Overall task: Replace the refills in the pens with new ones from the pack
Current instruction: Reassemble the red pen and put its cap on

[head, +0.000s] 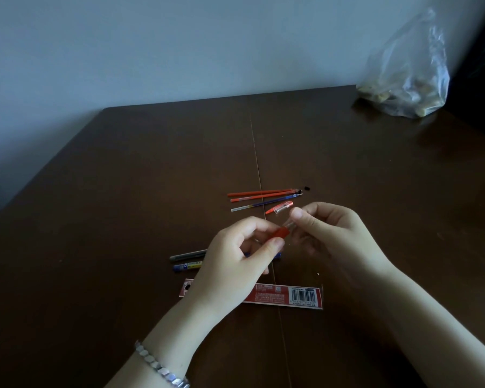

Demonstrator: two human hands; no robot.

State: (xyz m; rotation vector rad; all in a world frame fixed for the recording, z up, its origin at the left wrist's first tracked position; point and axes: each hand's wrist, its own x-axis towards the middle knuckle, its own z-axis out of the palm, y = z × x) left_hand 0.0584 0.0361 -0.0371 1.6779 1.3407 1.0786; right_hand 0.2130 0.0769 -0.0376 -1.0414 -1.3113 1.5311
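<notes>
**Both hands on the red pen above the refill pack**

Nearest the camera, a metal bracelet (163, 369) circles the left wrist. Just beyond it, the flat red refill pack (289, 296) lies on the dark wooden tabletop (123, 177), its left part hidden under the left hand. The left hand (235, 259) pinches the red end of a pen (282, 233) between thumb and fingers; the right hand (328, 236) grips the clear barrel of the same pen, fingers curled closed around it. Beneath the left hand, a dark pen (186, 255) and a blue pen (186, 266) lie side by side. Past the hands lie a clear cap with a red clip (280, 207), then three loose refills (263, 198), two red and one bluish. At the far right corner sits a clear plastic bag (406, 77).
</notes>
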